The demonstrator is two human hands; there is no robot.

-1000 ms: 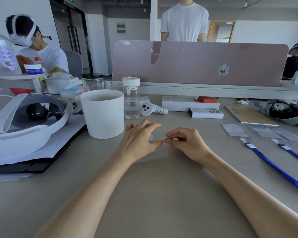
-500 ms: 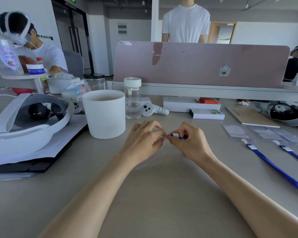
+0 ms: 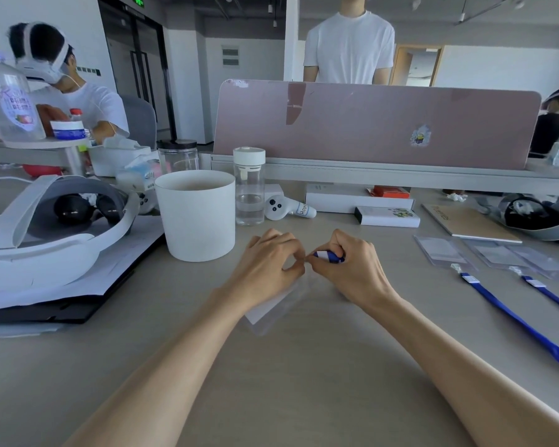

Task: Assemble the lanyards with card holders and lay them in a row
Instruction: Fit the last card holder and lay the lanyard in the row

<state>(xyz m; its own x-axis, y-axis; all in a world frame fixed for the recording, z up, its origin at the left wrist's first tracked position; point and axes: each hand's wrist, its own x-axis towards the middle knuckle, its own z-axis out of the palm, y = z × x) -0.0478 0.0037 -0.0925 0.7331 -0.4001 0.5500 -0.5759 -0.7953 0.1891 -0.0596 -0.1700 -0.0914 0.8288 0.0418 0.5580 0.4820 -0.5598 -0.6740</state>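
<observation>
My left hand (image 3: 268,264) and my right hand (image 3: 349,269) meet fingertip to fingertip at the middle of the desk. The right hand is closed around the bunched blue lanyard (image 3: 329,255) with its white tag. The left hand pinches the top of a clear card holder (image 3: 271,309), which hangs tilted below my hands. At the right, two assembled sets lie on the desk: a card holder (image 3: 438,253) with a blue lanyard (image 3: 513,314), and another card holder (image 3: 497,254) with a blue lanyard (image 3: 549,293).
A white cup (image 3: 196,216) and a clear bottle (image 3: 249,188) stand just beyond my left hand. A white headset (image 3: 46,233) rests on papers at the left. A controller (image 3: 284,208), boxes and a notebook (image 3: 465,222) line the back under the pink divider (image 3: 368,124).
My hands have lifted slightly and drawn closer together. The blue lanyard end now shows in my right hand, and the card holder has risen off the desk under my left hand.
</observation>
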